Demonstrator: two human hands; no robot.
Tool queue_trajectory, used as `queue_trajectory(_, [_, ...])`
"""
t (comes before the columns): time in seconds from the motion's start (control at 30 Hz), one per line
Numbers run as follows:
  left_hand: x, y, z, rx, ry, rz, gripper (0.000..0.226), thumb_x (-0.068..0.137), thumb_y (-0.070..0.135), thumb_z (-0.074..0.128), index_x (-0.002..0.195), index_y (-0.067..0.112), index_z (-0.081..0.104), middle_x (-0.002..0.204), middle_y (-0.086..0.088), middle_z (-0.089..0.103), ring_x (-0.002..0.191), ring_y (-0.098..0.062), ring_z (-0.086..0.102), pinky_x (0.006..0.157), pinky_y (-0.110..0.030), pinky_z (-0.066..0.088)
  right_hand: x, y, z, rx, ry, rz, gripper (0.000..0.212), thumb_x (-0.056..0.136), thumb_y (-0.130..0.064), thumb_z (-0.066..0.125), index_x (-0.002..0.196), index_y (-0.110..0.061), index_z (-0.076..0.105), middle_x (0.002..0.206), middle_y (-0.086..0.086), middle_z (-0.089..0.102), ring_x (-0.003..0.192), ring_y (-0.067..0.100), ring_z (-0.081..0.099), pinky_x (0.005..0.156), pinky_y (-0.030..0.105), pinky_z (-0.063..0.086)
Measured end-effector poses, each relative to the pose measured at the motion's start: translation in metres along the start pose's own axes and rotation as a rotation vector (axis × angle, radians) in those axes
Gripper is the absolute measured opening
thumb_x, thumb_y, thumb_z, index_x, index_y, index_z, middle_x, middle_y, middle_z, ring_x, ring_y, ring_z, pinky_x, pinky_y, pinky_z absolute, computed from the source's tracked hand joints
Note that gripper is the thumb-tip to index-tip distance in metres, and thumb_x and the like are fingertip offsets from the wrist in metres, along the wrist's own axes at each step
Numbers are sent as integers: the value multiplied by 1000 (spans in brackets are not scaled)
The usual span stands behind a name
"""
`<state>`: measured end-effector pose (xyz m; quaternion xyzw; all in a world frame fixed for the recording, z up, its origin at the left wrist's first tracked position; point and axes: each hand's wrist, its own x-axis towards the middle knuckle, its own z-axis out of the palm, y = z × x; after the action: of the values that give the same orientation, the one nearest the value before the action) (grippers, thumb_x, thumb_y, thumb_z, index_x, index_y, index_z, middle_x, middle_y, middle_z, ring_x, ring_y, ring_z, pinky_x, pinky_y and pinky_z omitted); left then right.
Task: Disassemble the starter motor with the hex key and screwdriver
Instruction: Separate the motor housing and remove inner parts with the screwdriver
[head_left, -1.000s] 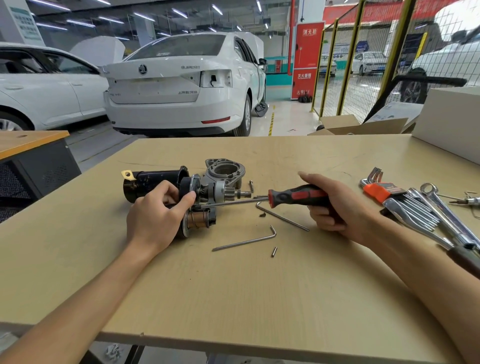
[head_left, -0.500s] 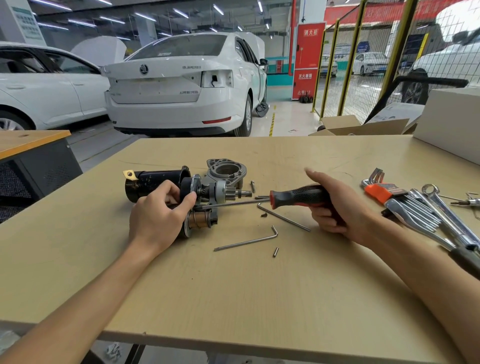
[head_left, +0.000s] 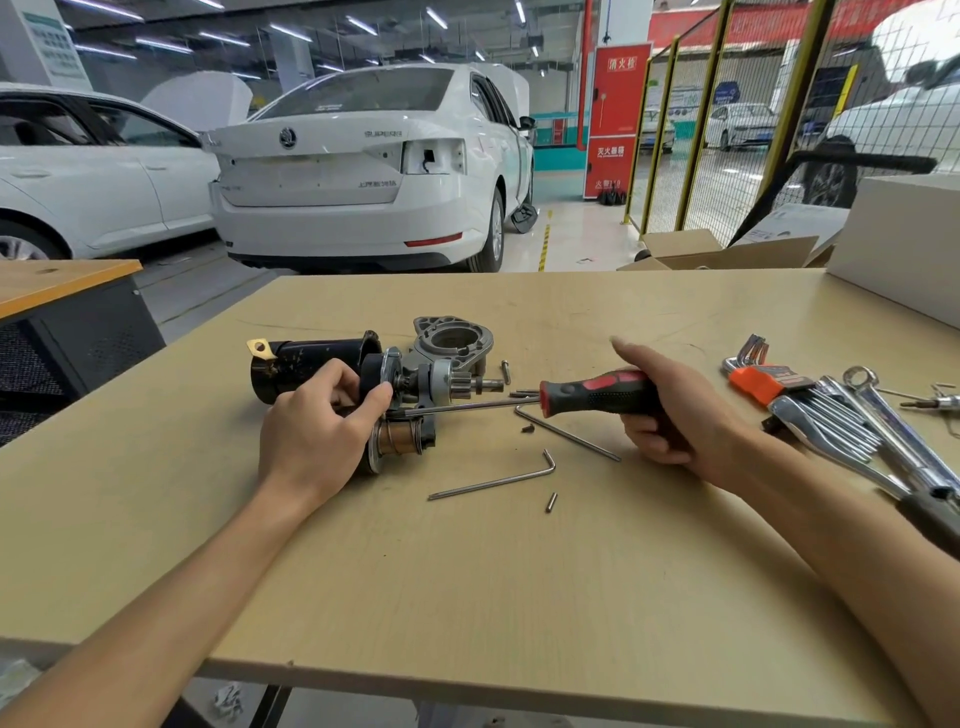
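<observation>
Where the tabletop (head_left: 467, 597) carries the work: starter motor (head_left: 363, 384), lying at centre-left, gripped by left hand (head_left: 317, 431); screwdriver (head_left: 587, 397), handle clasped in right hand (head_left: 670, 410), shaft tip at the motor; two loose hex keys (head_left: 493, 480) just nearer.

Left hand (head_left: 317, 441): fingers curled, gripping, forearm stretched forward.
Right hand (head_left: 670, 410): fingers wrapped in a grip, index finger raised, forearm angled inward.
</observation>
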<state>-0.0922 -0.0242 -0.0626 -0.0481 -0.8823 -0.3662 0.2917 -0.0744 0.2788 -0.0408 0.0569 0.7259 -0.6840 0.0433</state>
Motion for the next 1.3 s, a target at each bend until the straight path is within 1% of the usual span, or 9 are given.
queue_trajectory(0.1, [0,0,0,-5,2,5,36,77,55,53,79,19,54,62,4,60,61,-12,53,58,-31,36,1,0,-1,-15,-24,4,35,91,-46,59,79,-13,63,50,2,37,37,14,32,32,18,20])
queue_trajectory(0.27, [0,0,0,-11,3,14,36,78,54,52,81,19,53,59,5,58,58,-13,53,61,-33,33,1,-1,-2,122,-70,-41,19,87,-27,64,92,-9,65,74,5,60,47,13,44,37,21,33])
queue_trajectory(0.43, [0,2,0,-9,2,-1,36,77,54,52,81,18,53,61,4,60,62,-15,54,63,-35,37,2,0,-1,-19,0,4,49,93,-56,55,64,-16,57,51,1,42,36,15,35,32,17,24])
queue_trajectory(0.5, [0,2,-1,-9,2,-1,37,77,54,52,82,17,54,62,2,61,62,-16,54,63,-35,37,1,0,-2,-41,-7,38,51,92,-56,55,57,-18,55,47,0,34,34,14,27,31,15,19])
queue_trajectory(0.73, [-1,3,-2,3,-4,28,38,79,53,50,83,15,54,61,0,60,62,-16,55,62,-35,33,3,0,-4,91,-76,-40,25,87,-33,64,91,-9,67,67,5,49,46,13,42,36,20,31])
queue_trajectory(0.9, [-2,3,-3,3,-3,42,38,80,52,50,83,14,53,60,1,58,60,-16,53,62,-35,34,1,1,-3,-56,-27,-8,47,92,-54,55,65,-18,65,48,3,44,33,15,34,31,16,23])
queue_trajectory(1.0, [-2,3,-2,7,-3,40,39,80,52,50,84,14,54,60,1,58,60,-14,53,61,-35,32,0,-1,-3,-47,-53,-9,37,91,-45,58,69,-16,65,47,2,39,34,14,30,31,16,19])
queue_trajectory(1.13, [-2,3,-2,6,4,35,37,80,52,50,83,15,54,60,3,59,61,-12,54,63,-34,33,1,-2,-4,30,-65,-41,24,88,-34,63,80,-12,71,58,4,46,45,14,39,35,21,28])
queue_trajectory(1.3, [-2,2,-1,8,2,32,37,80,53,50,83,16,53,60,3,59,61,-13,54,64,-35,35,1,0,-2,-78,-29,3,47,92,-55,55,61,-23,70,48,2,42,35,15,33,32,16,23])
